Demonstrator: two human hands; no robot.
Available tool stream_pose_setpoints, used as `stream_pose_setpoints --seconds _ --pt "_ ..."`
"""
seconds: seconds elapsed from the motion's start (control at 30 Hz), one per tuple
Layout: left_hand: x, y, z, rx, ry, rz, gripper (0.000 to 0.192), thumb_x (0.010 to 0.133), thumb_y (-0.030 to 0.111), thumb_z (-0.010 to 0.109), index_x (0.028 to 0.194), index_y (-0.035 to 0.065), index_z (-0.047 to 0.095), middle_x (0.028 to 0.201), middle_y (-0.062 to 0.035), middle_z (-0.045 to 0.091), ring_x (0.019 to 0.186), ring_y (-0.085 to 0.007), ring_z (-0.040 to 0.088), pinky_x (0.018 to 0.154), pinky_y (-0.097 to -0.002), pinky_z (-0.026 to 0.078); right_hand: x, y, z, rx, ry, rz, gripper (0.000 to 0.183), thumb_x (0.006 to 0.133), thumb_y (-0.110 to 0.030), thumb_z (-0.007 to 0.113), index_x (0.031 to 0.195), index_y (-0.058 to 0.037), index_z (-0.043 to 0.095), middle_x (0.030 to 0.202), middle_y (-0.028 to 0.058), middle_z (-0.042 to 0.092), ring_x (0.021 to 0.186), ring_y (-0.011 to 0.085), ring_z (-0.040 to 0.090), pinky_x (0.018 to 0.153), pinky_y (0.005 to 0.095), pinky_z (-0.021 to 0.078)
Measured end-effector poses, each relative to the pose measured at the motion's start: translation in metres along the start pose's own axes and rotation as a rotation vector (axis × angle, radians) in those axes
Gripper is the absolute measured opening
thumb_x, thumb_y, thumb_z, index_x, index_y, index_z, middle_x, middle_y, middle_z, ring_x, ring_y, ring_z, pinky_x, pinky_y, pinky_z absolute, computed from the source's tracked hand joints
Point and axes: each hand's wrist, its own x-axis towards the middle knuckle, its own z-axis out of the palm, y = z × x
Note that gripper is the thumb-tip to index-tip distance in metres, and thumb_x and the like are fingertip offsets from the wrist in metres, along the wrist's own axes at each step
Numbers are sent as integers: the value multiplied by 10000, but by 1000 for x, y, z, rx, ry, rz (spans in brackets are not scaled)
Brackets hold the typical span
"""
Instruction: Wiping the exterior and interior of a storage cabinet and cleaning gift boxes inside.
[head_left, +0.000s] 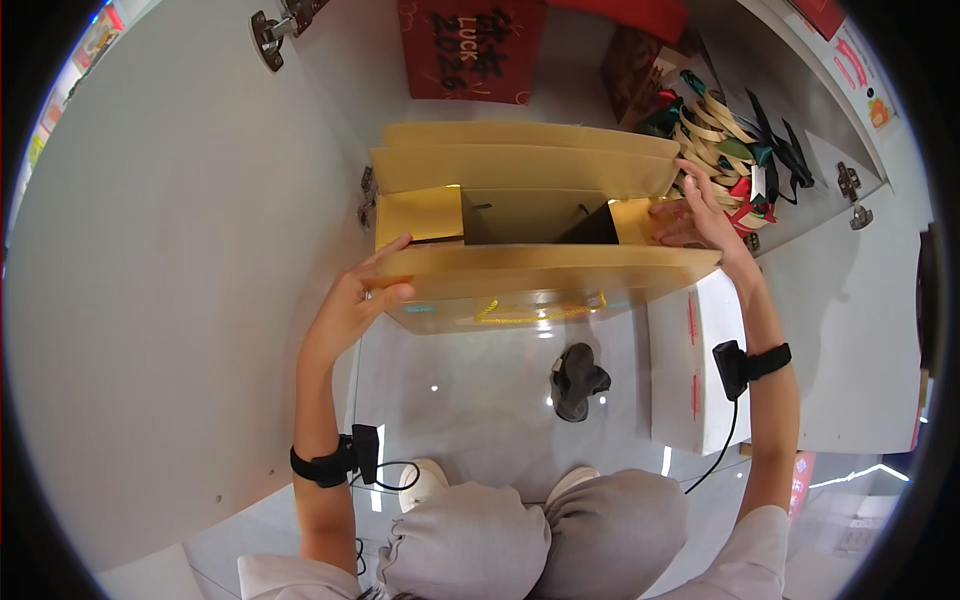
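A gold cardboard carton (525, 281) stands in front of me with its top flaps up and a yellow rope handle (540, 316) on its near face. My left hand (356, 300) grips the left end of the near flap (540, 259), thumb on the near side and fingers on the far side. At the other end, my right hand (705, 214) has its fingers spread against the right end flap (634, 219), close to the raised far flaps (525, 169). The left end flap (420, 214) is folded inward. Between the end flaps the interior looks dark, its bottom hidden.
Cabinet doors (165, 285) flank me. Inside the cabinet are a red printed item (472, 52) bearing writing and a heap of ribbons (716, 142). A white box (697, 367) stands right; a dark grey object (577, 382) lies on the shiny tiles.
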Motion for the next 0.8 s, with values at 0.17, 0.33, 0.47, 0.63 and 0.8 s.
stream_pose_setpoints --seconds 0.17,0.33,0.47,0.63,0.8 --pt "-1 -10 -2 28 140 -194 390 889 322 584 978 -56 621 846 -43 537 742 -116 448 706 -245 389 -13 -3 8 -2 81 -112 588 931 -554 305 1408 -219 224 1016 115 627 689 151 612 607 223 449" --pt "5 -4 9 -66 282 -176 376 894 307 586 844 -64 610 626 14 413 596 -76 368 551 -236 327 -19 1 -7 38 96 -61 563 936 -543 310 1286 -111 397 1039 70 629 821 125 599 701 243 455" --pt "17 -5 26 -267 431 -142 326 858 267 640 986 -23 564 576 31 411 548 -64 395 551 -209 351 -17 8 -9 73 63 -93 535 941 -526 326 1248 -100 423 1061 57 623 876 109 582 763 249 449" --pt "28 -20 32 47 691 40 667 761 148 724 1276 45 313 993 -86 456 870 -171 494 731 -274 464 -17 15 -7 71 9 -151 396 947 -386 431 1212 -93 452 1101 55 592 967 130 544 832 263 427" --pt "32 -22 32 81 627 -38 630 750 90 716 1256 36 343 1138 -133 364 1023 -245 436 826 -353 440 -22 28 -3 -71 -25 -320 333 904 -218 523 1196 -72 459 1105 41 541 1025 139 493 897 274 384"
